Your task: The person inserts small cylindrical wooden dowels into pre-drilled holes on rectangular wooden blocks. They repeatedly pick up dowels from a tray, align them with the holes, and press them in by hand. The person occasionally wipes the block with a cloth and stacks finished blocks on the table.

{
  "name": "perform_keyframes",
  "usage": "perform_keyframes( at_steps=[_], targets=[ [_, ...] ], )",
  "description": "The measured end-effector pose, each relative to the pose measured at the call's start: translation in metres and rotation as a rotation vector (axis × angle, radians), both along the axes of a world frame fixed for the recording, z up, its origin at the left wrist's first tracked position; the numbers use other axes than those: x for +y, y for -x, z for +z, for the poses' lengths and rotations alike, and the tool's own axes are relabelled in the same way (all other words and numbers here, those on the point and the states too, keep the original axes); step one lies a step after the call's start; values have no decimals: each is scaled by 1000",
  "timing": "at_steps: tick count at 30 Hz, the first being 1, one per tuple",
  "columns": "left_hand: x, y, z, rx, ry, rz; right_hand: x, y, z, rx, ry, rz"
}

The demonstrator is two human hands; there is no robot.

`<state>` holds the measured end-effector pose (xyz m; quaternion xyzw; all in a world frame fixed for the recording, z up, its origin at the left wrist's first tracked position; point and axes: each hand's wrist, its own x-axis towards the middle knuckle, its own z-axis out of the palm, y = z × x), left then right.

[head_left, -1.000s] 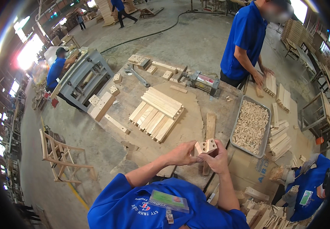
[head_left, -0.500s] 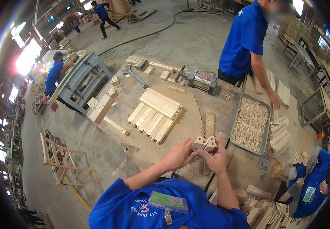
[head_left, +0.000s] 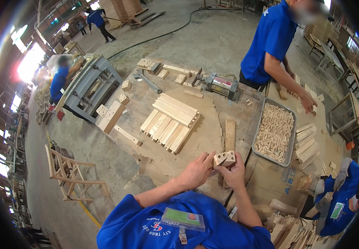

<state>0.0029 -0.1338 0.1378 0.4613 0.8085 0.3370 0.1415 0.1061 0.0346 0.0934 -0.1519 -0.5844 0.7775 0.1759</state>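
My left hand (head_left: 197, 171) and my right hand (head_left: 233, 174) are close together over the near edge of the workbench. Between them are two small wooden blocks (head_left: 224, 159), end faces up, with round holes drilled in them. The blocks touch side by side, each hand closed on one. Beyond my hands lies a stack of pale wooden slats (head_left: 170, 123), one group laid on top of another. To the right, a grey metal tray (head_left: 254, 145) is filled with short wooden dowels (head_left: 275, 132).
A clamp-like metal cylinder (head_left: 221, 86), a wrench (head_left: 148, 83) and drilled blocks (head_left: 123, 98) lie on the bench. A co-worker (head_left: 269, 45) reaches toward slats (head_left: 306, 143) at the right; another person (head_left: 340, 199) works at lower right. A wooden chair frame (head_left: 73, 172) stands left.
The two blocks have been turned and now sit closer against each other in my hands. The co-worker's hand has moved right. A person in the background has stepped left.
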Motion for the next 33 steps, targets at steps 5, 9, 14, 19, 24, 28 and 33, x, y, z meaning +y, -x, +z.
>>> perform_keyframes(
  at_steps=[5, 9, 14, 19, 24, 28, 33],
  targets=[
    [-4, 13, -4, -110, 28, -121, 7, -12, 0, -84, -344, 100],
    [-2, 19, 0, -223, 27, -131, 5, -14, 3, -61, -394, 50],
    [0, 23, -24, -511, -214, -158, 5, -12, 4, -22, -314, 58],
    [2, 32, -17, -612, -133, -87, 7, -11, 10, 2, -401, -1],
    [3, 54, -39, -627, -322, 67, 6, 1, 57, 386, -992, -99],
    [20, 76, -38, -1244, -562, 307, -2, 6, 39, 457, -1138, 83],
    [31, 90, -2, -1310, -735, 257, 1, 5, 19, 521, -1366, 176]
  ],
)
